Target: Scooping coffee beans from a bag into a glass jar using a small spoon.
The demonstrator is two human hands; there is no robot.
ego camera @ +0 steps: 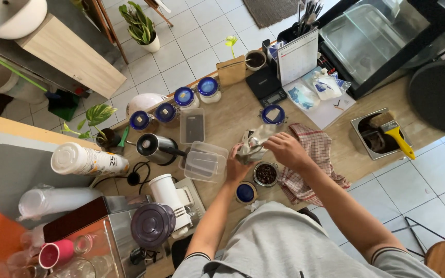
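Observation:
Both my hands hold a crumpled silver foil bag (253, 144) above the wooden counter (233, 110). My left hand (236, 168) grips its lower side and my right hand (284, 150) pinches its upper right part. Just below the bag stands an open round jar of dark coffee beans (266, 174). Its blue lid (245, 192) lies beside it near the counter's front edge. A red checked cloth (312, 159) lies under my right forearm.
Several blue-lidded jars (173, 108) line the counter's back edge, one more (273, 114) behind the bag. Clear plastic containers (204, 162), a steel kettle (153, 148), a white grinder (168, 198), a black scale (266, 85), a calendar (297, 55) and a tray with a yellow brush (392, 135) surround the spot.

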